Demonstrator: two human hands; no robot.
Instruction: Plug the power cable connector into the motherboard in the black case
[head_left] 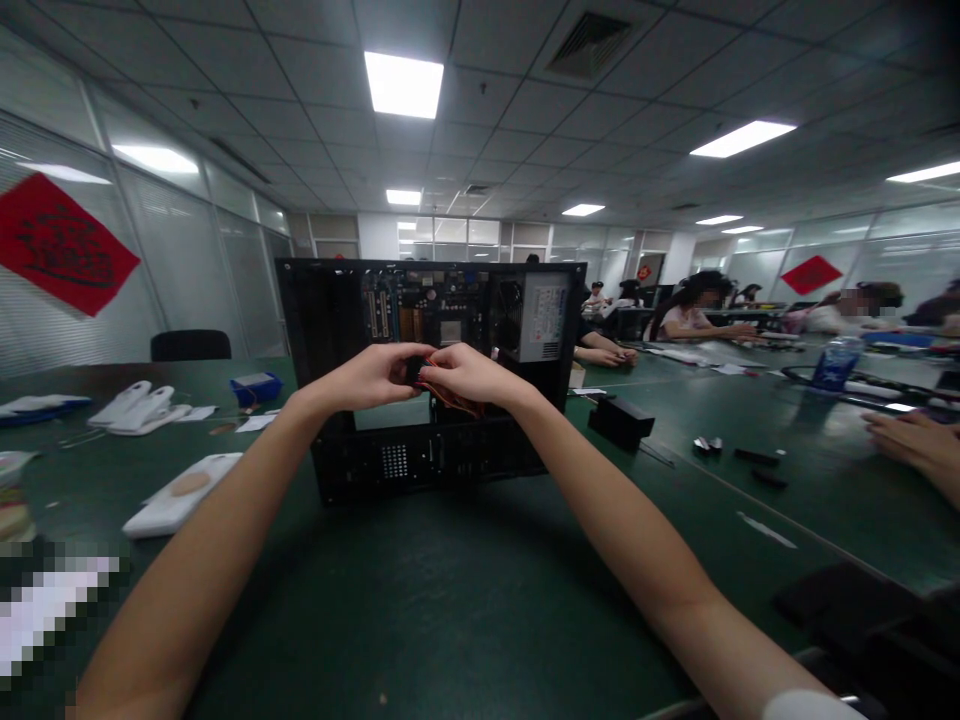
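- Head view: an open black computer case (431,375) stands upright on the green table (465,600), its inside facing the person, with the motherboard (420,305) and a grey power supply (544,315) showing in the upper part
- The left hand (375,375) and right hand (469,372) meet in front of the case opening, fingers curled and pinched together on a small dark connector (416,368) with a bundle of red wires (450,395) trailing below the right hand; how tight the grip is cannot be told
- Both forearms stretch across the bare table toward the case, nothing lying between them
- Left of the case lie white plastic pieces (184,495), more white parts (139,408) and a small blue box (255,385)
- Right of the case sits a black block (621,420), with small dark parts (757,458) beyond it
- A co-worker's hand (911,440) rests on the table at the far right; other people sit at the tables behind
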